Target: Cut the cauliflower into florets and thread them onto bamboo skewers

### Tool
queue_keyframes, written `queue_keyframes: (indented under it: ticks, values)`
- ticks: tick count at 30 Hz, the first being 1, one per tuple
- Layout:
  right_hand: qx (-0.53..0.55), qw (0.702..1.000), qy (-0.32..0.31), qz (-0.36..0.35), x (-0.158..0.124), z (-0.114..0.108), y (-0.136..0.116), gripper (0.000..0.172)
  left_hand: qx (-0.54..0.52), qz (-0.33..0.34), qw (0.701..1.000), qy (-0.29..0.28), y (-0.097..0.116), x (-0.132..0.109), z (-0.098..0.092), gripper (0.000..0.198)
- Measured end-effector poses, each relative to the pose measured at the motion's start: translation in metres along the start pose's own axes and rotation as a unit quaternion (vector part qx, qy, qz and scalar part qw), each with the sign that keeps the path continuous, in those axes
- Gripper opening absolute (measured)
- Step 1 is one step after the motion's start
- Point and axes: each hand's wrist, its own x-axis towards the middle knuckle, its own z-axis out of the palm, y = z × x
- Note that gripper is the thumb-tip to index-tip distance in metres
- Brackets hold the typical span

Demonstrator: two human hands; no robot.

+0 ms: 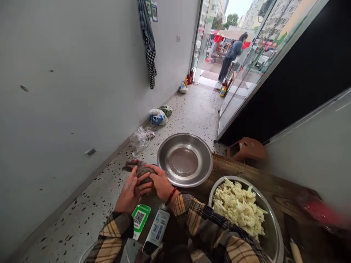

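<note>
Both my hands are around a dark grey-brown piece point(142, 169), streaked and pointed at its left end; its exact kind is unclear. My left hand point(129, 193) holds it from below and the left, fingers stretched under it. My right hand point(161, 183), with a red bracelet at the wrist, grips its right side with thumb and fingers. Just beyond the hands stands a wide steel basin point(205, 174) with a little liquid-like sheen at its bottom. To the right, a steel bowl point(279, 233) holds cut cauliflower point(238, 206).
A green QR-code card point(141, 219) and a white-and-blue box point(157, 228) lie by my forearms on the wooden table point(227, 168). At right are a knife point(295, 250) and a blurred red thing point(323, 210). Bags point(158, 117) line the wall; a person point(233, 53) stands outside the glass door.
</note>
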Motion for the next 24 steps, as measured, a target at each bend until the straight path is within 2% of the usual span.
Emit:
queue_keyframes:
  ticks: [3, 5, 7, 10, 12, 15, 18, 20, 22, 24]
  values:
    - [0.050, 0.998, 0.044, -0.011, -0.030, -0.036, -0.044, 0.040, 0.063, 0.001, 0.997, 0.054, -0.006, -0.003, -0.009, 0.076]
    - [0.059, 0.997, 0.039, -0.026, -0.062, -0.064, -0.082, 0.042, 0.112, -0.001, 0.989, 0.096, -0.013, -0.006, -0.012, 0.069]
    - [0.044, 0.997, 0.047, -0.045, -0.102, -0.094, -0.118, 0.042, 0.164, -0.019, 0.984, 0.062, -0.027, -0.007, -0.004, 0.057]
    - [-0.003, 0.989, 0.118, -0.086, -0.171, -0.140, -0.161, 0.040, 0.252, -0.108, 0.961, -0.022, -0.054, -0.009, 0.030, 0.053]
    - [-0.044, 0.967, 0.215, -0.127, -0.222, -0.171, -0.179, 0.038, 0.282, -0.144, 0.947, -0.052, -0.073, -0.014, 0.063, 0.057]
    - [-0.083, 0.901, 0.385, -0.182, -0.299, -0.213, -0.197, 0.037, 0.298, -0.188, 0.933, -0.073, -0.100, -0.023, 0.110, 0.068]
    - [-0.090, 0.830, 0.505, -0.219, -0.366, -0.250, -0.211, 0.035, 0.308, -0.204, 0.924, -0.095, -0.126, -0.031, 0.144, 0.074]
    - [-0.094, 0.793, 0.554, -0.236, -0.401, -0.273, -0.222, 0.035, 0.309, -0.207, 0.921, -0.120, -0.141, -0.037, 0.159, 0.074]
    - [-0.104, 0.773, 0.572, -0.253, -0.426, -0.299, -0.234, 0.037, 0.304, -0.214, 0.917, -0.143, -0.154, -0.046, 0.170, 0.073]
    - [-0.097, 0.797, 0.541, -0.252, -0.441, -0.328, -0.247, 0.038, 0.302, -0.221, 0.915, -0.151, -0.166, -0.057, 0.178, 0.071]
